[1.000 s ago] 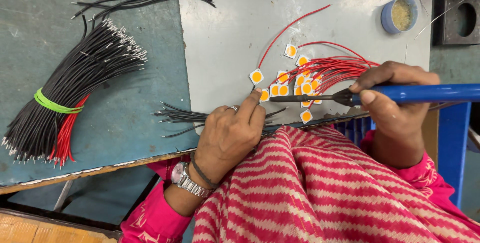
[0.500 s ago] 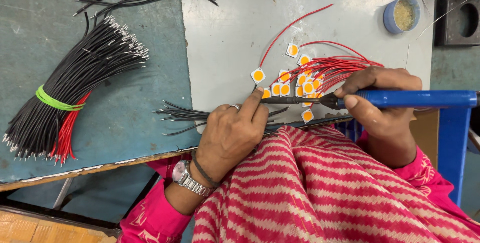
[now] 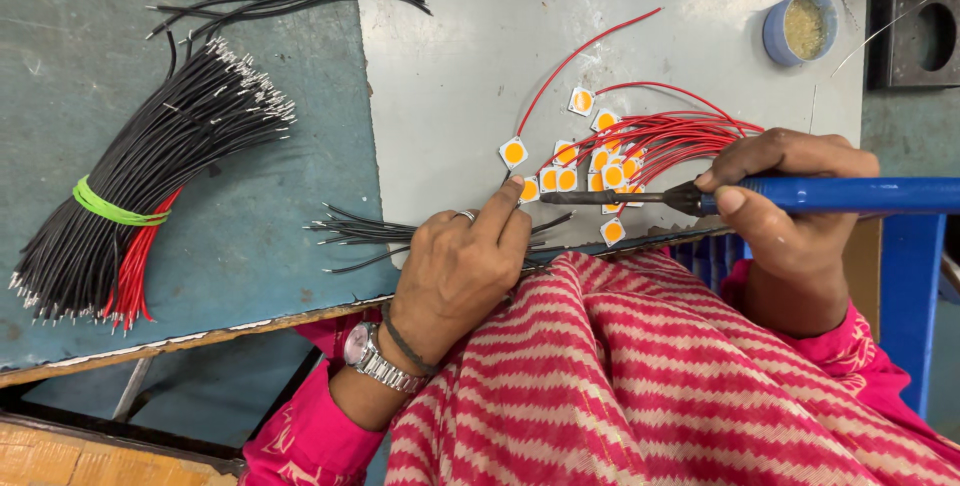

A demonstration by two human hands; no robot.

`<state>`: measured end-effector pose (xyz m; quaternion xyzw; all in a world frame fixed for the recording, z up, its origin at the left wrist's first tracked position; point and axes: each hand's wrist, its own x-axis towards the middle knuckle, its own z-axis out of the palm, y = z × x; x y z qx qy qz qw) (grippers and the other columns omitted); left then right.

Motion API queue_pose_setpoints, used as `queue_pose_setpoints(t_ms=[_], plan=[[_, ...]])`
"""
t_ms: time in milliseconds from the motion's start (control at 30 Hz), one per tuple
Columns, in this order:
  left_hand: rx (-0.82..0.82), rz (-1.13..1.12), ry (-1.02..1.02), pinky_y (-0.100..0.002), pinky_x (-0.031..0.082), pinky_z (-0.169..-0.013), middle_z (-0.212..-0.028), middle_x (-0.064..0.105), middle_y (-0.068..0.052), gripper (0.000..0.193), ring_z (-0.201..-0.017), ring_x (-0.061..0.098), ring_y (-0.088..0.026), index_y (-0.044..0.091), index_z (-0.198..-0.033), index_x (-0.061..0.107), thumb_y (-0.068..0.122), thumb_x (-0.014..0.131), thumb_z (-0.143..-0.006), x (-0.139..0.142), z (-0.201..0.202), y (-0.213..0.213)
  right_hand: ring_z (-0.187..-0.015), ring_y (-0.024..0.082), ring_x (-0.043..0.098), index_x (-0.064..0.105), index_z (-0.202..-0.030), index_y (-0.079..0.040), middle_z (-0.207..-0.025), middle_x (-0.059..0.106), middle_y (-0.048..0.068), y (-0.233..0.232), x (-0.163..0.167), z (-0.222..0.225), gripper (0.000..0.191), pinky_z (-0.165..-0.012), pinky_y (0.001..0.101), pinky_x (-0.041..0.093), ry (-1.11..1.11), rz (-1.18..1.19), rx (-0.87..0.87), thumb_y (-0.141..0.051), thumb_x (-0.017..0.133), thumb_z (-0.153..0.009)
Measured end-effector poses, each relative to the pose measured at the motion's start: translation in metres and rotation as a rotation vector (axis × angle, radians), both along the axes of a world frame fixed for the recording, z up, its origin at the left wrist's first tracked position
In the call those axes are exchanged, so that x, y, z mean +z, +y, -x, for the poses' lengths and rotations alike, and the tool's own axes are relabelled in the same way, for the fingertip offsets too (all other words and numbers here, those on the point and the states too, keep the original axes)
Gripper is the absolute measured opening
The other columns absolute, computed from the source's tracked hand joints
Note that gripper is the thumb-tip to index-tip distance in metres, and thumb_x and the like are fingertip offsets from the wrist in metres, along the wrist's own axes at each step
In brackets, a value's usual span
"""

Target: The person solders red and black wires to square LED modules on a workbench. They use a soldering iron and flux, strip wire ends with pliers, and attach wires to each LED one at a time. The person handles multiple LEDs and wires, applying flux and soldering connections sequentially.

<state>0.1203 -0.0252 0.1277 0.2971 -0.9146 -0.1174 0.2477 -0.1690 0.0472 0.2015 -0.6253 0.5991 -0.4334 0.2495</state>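
Iron tip [image 3: 548,198] shifted left, now at chip [image 3: 529,189]. I see right hand [image 3: 790,208] closed round blue iron [image 3: 850,195]; left hand [image 3: 462,264] fingertips pinning chip. Red-wired chips [image 3: 600,158] behind; black wires [image 3: 360,230] beside left hand; wire bundle [image 3: 140,196] far left.

Soldering iron [image 3: 830,196] handle cut off at right edge; cup [image 3: 800,28] contents unclear.

- Left hand [image 3: 455,271]: a ring on one finger, a silver metal-link wristwatch [image 3: 372,358] at the wrist, and a thin dark band [image 3: 402,338] just beyond it.
- Right hand [image 3: 785,211]: bare, no jewellery visible.
- Both arms wear bright pink sleeves [image 3: 300,436].
- A pink-and-cream zigzag-striped cloth [image 3: 650,376] covers the lap.
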Motion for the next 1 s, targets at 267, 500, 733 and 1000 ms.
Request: queue_pose_setpoints(t_ms=[267, 500, 733, 1000], plan=[[-0.003, -0.021, 0.002, -0.033, 0.053, -0.063, -0.127, 0.071, -0.013, 0.004, -0.059, 0.066, -0.018, 0.006, -0.086, 0.062, 0.01, 0.063, -0.087, -0.001, -0.001, 0.0, -0.066, 0.015, 0.062, 0.06, -0.101, 0.006, -0.087, 0.067, 0.014, 0.017, -0.021, 0.004, 0.033, -0.055, 0.0218, 0.049, -0.222, 0.159, -0.163, -0.021, 0.077, -0.094], [-0.001, -0.1, 0.116, -0.037, 0.054, -0.063, -0.124, 0.072, -0.013, 0.009, -0.061, 0.066, -0.022, 0.005, -0.088, 0.064, 0.011, 0.071, -0.084, -0.004, -0.002, -0.003, -0.073, 0.02, 0.069, 0.064, -0.123, 0.003, -0.093, 0.072, 0.018, 0.025, -0.044, 0.009, 0.045, -0.066, 0.0298, 0.056, -0.395, 0.11, -0.038, -0.035, 0.077, -0.102], [0.194, -0.287, 0.465, -0.036, 0.058, -0.077, -0.12, 0.071, -0.011, 0.025, -0.091, 0.073, -0.026, 0.002, -0.108, 0.069, -0.001, 0.073, -0.084, 0.008, -0.008, -0.007, -0.106, 0.03, 0.076, 0.054, -0.134, -0.008, -0.131, 0.068, 0.024, 0.004, -0.054, -0.026, 0.026, -0.094, 0.0393, 0.063, -0.219, 0.033, 0.27, -0.017, 0.06, -0.11], [0.195, -0.468, 0.595, -0.031, 0.057, -0.072, -0.118, 0.072, -0.013, 0.014, -0.09, 0.073, -0.023, -0.002, -0.106, 0.067, -0.001, 0.073, -0.094, 0.013, -0.011, -0.009, -0.136, 0.031, 0.064, 0.053, -0.128, -0.011, -0.137, 0.064, 0.018, -0.014, -0.058, -0.072, 0.038, -0.107, 0.0403, 0.058, 0.059, 0.082, 0.343, 0.012, 0.061, -0.098]])
